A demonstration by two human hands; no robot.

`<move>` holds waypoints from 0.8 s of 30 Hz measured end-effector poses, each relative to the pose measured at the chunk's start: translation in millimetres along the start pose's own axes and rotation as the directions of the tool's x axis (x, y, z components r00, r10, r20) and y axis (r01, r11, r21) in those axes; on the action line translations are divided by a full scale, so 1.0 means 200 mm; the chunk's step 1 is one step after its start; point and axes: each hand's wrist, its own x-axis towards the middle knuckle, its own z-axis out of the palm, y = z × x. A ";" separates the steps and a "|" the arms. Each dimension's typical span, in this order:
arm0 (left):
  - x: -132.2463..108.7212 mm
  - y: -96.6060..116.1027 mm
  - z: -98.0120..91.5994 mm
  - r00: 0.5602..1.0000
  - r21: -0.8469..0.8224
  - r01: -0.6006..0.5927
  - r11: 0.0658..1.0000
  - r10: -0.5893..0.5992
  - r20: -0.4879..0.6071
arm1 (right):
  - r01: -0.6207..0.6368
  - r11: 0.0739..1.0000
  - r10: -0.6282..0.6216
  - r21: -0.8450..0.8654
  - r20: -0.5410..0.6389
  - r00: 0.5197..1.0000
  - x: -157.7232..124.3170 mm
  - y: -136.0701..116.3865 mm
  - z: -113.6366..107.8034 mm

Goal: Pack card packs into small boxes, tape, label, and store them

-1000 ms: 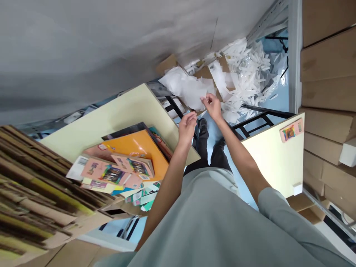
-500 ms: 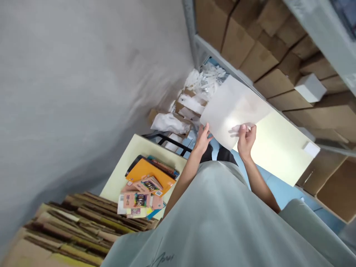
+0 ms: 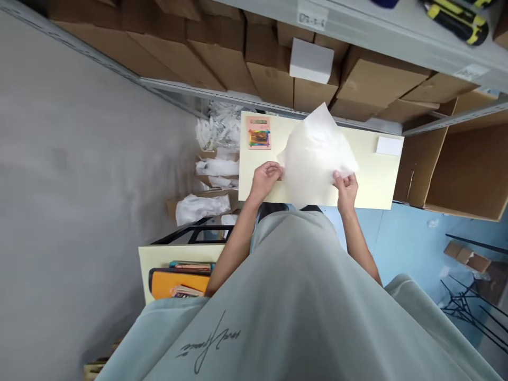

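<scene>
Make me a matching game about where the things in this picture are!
Things:
1. sheet
2. pink card
3. white box
4. orange folder

Places:
A. among the brown boxes on the shelf
B. between the left hand and right hand
C. on the far table, left end
D. on the near table, bottom left

Pairs: 1-B, 2-C, 3-A, 4-D

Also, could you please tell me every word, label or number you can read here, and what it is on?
On the white shelf label: handwritten code, too blurred to read.
On the pink card: print too small.
On the grey shirt: cursive script, illegible.
On the sheet: nothing.
</scene>
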 end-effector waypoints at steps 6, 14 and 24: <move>0.19 -0.10 0.04 0.972 0.440 -0.069 0.895 0.160 -0.173 | -0.124 0.992 0.128 -0.037 0.109 0.986 0.25 0.21 -0.22; 0.43 -0.33 0.10 0.976 0.698 0.050 0.715 0.113 -0.185 | -0.258 0.954 0.269 -0.152 0.059 0.961 0.26 0.55 -0.21; 0.58 -0.55 0.11 0.963 0.670 -0.023 0.742 0.197 -0.185 | -0.367 0.929 0.371 -0.053 0.128 0.920 0.36 0.70 -0.08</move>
